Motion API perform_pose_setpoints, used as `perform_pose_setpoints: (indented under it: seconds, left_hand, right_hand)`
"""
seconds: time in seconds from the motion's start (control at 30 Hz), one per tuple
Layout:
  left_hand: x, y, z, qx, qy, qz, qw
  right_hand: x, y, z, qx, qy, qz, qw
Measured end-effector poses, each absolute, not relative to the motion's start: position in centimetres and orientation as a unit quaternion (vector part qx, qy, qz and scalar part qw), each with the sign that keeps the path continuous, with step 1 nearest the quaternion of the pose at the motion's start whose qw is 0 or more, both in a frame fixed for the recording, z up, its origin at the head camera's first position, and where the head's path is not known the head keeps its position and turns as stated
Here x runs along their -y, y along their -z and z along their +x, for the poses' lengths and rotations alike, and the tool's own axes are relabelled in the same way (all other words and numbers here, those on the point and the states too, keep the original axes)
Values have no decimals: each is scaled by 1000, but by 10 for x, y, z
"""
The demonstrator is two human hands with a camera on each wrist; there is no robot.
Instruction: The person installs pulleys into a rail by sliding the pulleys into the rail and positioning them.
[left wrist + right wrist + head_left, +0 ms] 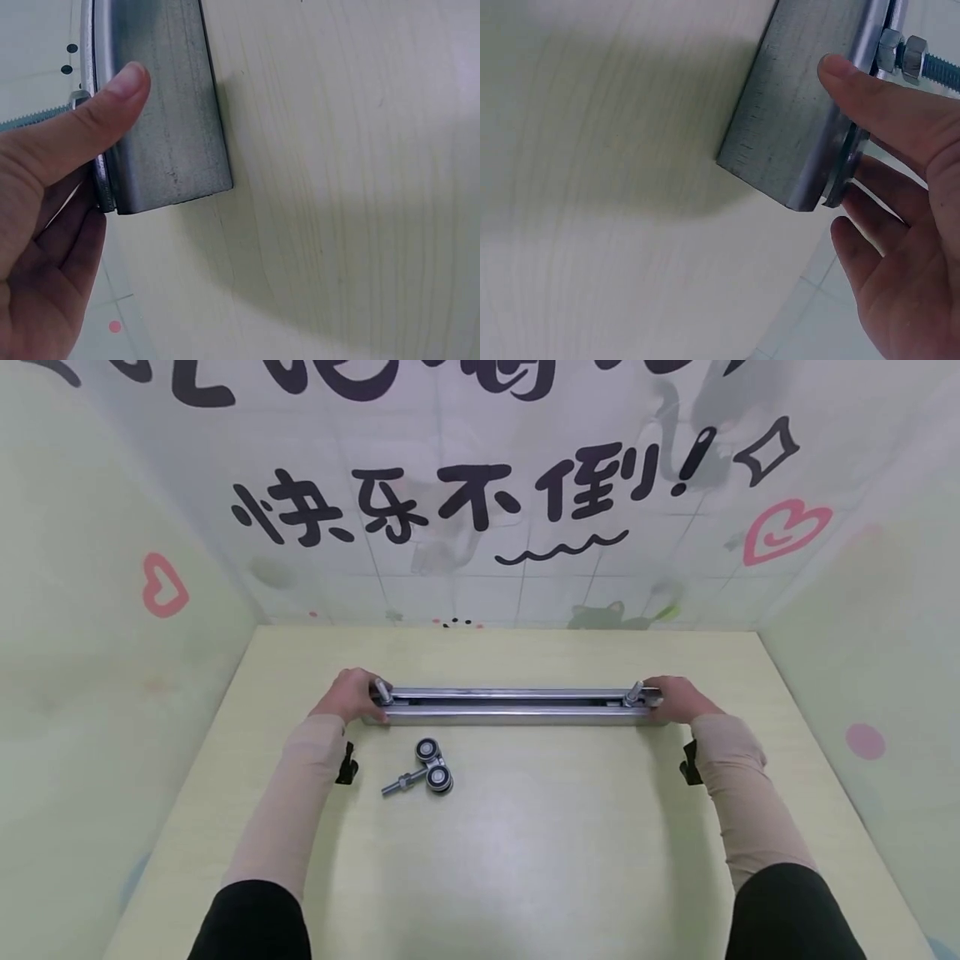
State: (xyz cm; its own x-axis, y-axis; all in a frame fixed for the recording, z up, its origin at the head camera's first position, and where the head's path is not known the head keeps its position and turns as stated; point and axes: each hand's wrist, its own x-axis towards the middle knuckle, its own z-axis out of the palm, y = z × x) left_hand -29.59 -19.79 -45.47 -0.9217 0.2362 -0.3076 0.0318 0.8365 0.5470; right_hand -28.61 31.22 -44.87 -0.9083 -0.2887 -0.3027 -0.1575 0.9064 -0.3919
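You have the steel rail [517, 717] lying crosswise at the middle of the head view, your left hand [351, 695] gripping its left end and your right hand [677, 700] gripping its right end, each with the thumb along the near wall. If one hand rises ahead of the other, the tilt could send the left bolt [383, 692] or the right bolt [634, 693] running along the slot, perhaps out at an end if the ends are open, which you can't confirm here. Your fingers sit close to both bolts, so a sudden slide might pinch them. Drawing the rail toward the bottom of the frame could knock the loose roller hanger [435, 767], left of centre just below it, across the pale tabletop [540, 852]. The rail looks silvery and straight, with rounded, shiny lips either side of a dark slot; the wrist views show duller, streaked walls and square-cut ends. Whether it rests fully on the tabletop, you can't tell.
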Motion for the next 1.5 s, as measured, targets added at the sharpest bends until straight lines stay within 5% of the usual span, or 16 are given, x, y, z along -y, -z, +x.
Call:
perform_pose_setpoints:
  seconds: [0.83,1.1,1.5]
  left_hand:
    - [214,458,-301,-936,-260,150,184]
    - [212,427,-302,-922,-284,163,207]
    - [122,384,-329,-932,-239,214,169]
  right_hand:
    - [-307,464,-295,-961,212,-67,165]
    - [-311,462,-293,-961,210,-55,174]
    - [-315,465,-297,-962,211,-56,166]
